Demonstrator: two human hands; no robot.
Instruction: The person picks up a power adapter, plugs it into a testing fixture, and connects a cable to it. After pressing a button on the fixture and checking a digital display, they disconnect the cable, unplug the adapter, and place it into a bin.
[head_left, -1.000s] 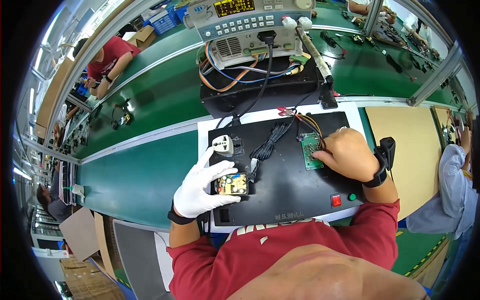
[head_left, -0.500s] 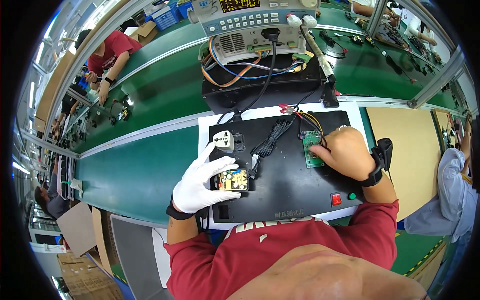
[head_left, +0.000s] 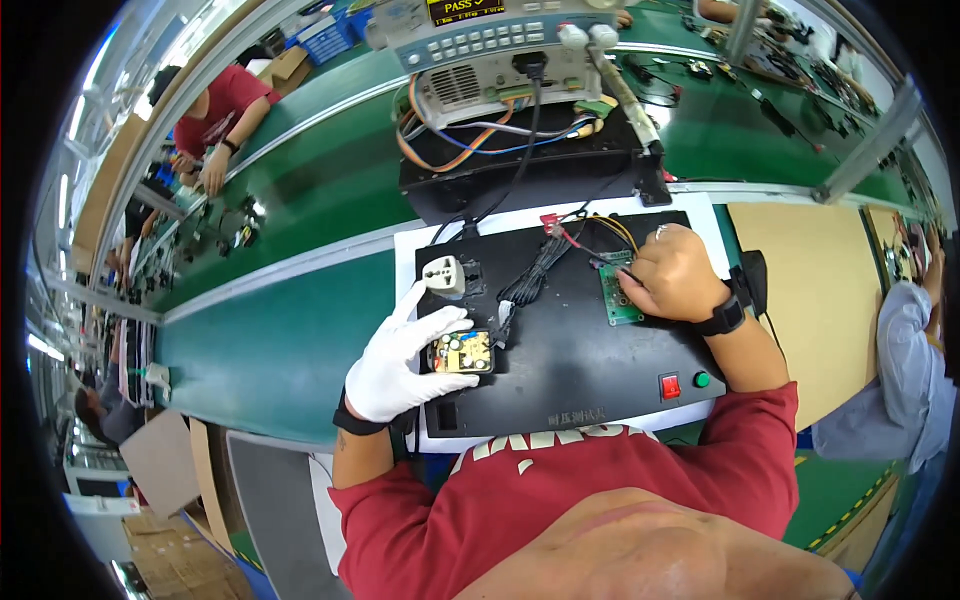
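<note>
Several long green workbenches run in parallel rows across a factory hall, the largest features in view; their straight edges bow toward the rim. At upper left, another person in a red shirt leans over a further bench, and a person in a pale blue shirt stands at far right. A tan mat covers the bench to the right of the work area. Behind the work area, a grey bench instrument with rows of keys sits on a black case, with orange, black and white cables trailing from its front. Nearer, a black test fixture lies on a white sheet and carries a white plug adapter, a bundle of black leads, a red switch and a green button. The left hand, in a white glove, rests with fingers spread partly over a small yellow circuit board seated in the fixture. The bare right hand, with a black wristband, is curled closed, pressing down on a green circuit board at the fixture's right.
</note>
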